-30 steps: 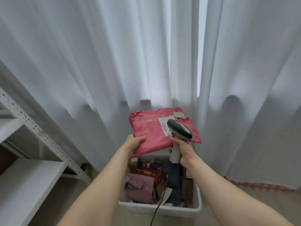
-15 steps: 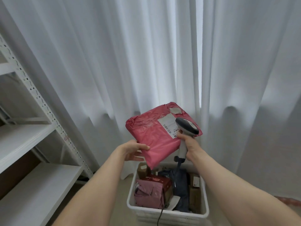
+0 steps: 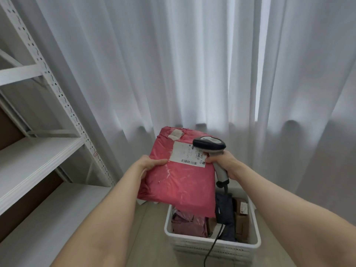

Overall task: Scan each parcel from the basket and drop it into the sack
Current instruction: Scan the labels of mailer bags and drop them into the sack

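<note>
Red parcel now sits lower than half a second ago and has turned: its face is squarer to the camera and its bottom edge overlaps the left part of the basket. It is held in the air, not resting on anything.

Left hand grips the parcel's left edge, thumb on top by the label. The other fingers are under the bag, so I can't tell how they lie.

Right hand has its fingers curled round the scanner handle. The scanner head now overlaps the label's top right corner; before it sat just to the right of the label.

Cable hangs down across the basket's front rim.

Basket still holds a mauve bag, a dark bag and brown boxes.

The view has swung: the shelf rack fills more of the left side, and the basket is further right.
</note>
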